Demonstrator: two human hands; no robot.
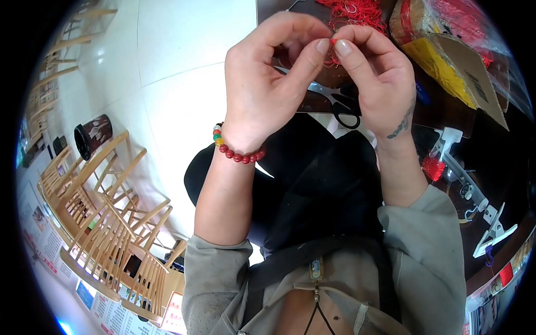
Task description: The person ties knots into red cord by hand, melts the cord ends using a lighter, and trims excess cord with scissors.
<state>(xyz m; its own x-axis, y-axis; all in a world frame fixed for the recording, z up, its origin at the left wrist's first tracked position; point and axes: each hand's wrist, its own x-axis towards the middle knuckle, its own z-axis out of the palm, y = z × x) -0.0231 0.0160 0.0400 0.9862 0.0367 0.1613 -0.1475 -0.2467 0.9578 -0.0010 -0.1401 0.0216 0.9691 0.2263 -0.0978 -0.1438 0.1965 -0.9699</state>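
My left hand [268,75], with a beaded bracelet [241,158] at its wrist, is closed in a pinch. My right hand [386,78] also pinches, its thumb tip close to the left thumb tip. Between the fingertips shows a tiny red bit of cord [333,41]; most of it is hidden by the fingers. Just beyond the hands, a tangle of red cords [357,14] lies on the dark table [446,114]. Black-handled scissors [346,116] rest at the table's near edge, below and between the hands, partly covered by the right hand.
An open cardboard box [477,78] with yellow and clear plastic stands at the upper right. Right of my forearm are a metal clamp stand [472,190] and a red cord spool [433,168]. Wooden chairs [106,223] and a dark bin [93,137] stand on the floor at left.
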